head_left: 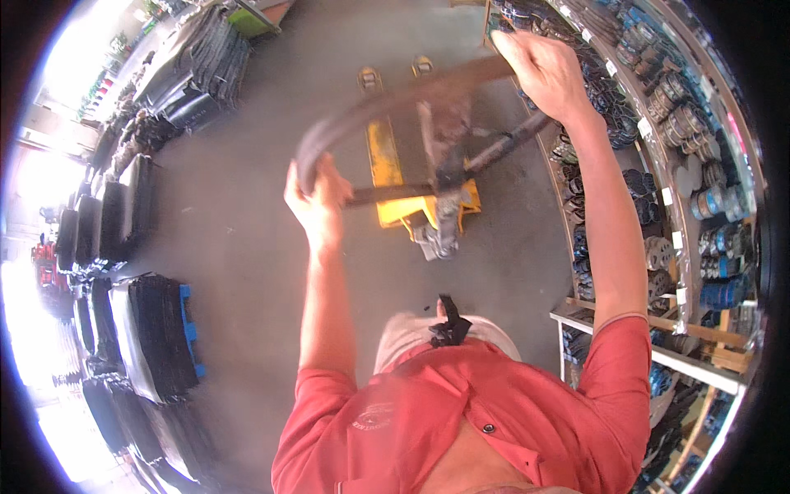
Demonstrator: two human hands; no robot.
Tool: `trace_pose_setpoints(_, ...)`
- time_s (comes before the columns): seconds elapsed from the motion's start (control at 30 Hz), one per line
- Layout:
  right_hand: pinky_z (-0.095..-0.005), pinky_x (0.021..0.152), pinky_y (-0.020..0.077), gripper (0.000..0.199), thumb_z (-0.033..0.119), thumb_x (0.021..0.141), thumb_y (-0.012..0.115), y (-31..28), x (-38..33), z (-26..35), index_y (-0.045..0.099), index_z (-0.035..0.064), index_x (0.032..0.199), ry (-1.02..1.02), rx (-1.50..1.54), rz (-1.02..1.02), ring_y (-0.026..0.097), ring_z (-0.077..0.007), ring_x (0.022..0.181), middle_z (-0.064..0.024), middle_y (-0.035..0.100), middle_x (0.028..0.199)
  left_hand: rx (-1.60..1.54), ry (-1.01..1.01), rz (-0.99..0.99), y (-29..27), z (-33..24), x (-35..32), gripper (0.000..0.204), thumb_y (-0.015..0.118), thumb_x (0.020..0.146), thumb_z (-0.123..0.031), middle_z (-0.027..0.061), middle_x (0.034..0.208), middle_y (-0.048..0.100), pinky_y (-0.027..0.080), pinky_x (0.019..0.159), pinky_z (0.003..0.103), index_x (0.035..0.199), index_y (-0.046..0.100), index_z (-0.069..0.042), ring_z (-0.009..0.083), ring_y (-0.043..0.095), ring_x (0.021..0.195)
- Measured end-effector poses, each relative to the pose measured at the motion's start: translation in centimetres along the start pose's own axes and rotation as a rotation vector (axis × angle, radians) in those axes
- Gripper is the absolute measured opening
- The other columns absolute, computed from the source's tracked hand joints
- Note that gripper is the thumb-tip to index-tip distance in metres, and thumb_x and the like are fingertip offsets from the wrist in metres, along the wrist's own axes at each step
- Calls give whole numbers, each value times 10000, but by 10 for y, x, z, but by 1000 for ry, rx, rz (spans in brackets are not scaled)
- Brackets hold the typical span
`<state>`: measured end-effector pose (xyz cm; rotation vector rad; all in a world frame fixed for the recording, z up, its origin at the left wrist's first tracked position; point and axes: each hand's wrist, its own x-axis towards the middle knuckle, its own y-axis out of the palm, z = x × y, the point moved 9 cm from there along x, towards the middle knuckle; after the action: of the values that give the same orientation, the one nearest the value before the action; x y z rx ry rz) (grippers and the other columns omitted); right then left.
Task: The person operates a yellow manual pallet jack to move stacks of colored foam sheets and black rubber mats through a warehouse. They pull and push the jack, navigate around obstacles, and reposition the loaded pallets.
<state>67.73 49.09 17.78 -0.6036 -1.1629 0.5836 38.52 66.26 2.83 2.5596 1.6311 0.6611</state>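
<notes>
Both my hands grip the dark loop handle [395, 95] of a yellow pallet jack [383, 156], raised in front of me. My left hand [318, 202] is closed round the loop's near left side. On the far right side of the loop my right hand [547, 72] is wrapped round the bar, higher and farther out than the left. The handle's bars meet at a worn grey shaft [447, 206] above the jack's base. The jack's forks stretch away from me along the floor. The handle is smeared by motion.
Tall shelves [671, 222] full of round metal parts and coils line the right side, with a white metal frame [695, 365] nearer me. On the left stand stacks of dark sheets [148, 333], one on a blue pallet [189, 329]. Grey floor [263, 239] lies between.
</notes>
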Motion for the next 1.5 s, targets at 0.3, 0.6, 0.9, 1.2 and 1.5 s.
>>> trace_pose_setpoints(0.3,-449,589,452,502,416,986,567,102,155,-77,647,-32,775,112,-168,-102,612,-359,588,-258,587,679,-160,-23,51,40,108,266,96,679,940,-118,-43,588,406,348,500,269,932,614,-48,74,389,509)
trace_pose_setpoints(0.6,-345,676,513,570,537,1003,482,223,337,-270,727,22,1007,207,-246,-88,692,-203,698,-136,675,713,-161,10,46,104,208,469,122,723,939,-168,-45,646,547,409,454,238,925,640,-81,43,490,506)
trace_pose_setpoints(0.9,-510,695,499,574,575,1006,381,340,515,-381,708,115,897,266,-421,-221,651,-446,835,-196,691,834,-267,-81,222,171,329,741,135,691,968,-176,-28,594,503,442,508,275,934,646,-53,58,453,496)
trace_pose_setpoints(1.2,-494,732,530,451,454,1006,452,431,685,-543,741,118,922,292,-463,-228,674,-423,840,-173,712,881,-223,-144,277,282,448,982,136,669,976,-174,-36,594,534,432,478,265,938,658,-44,56,478,486)
trace_pose_setpoints(1.5,-508,719,496,434,404,999,487,536,878,-760,703,48,878,215,-411,-280,656,-452,832,-238,667,844,-283,-71,234,384,564,1187,141,728,941,-186,-41,694,544,434,481,242,965,648,-73,53,486,508)
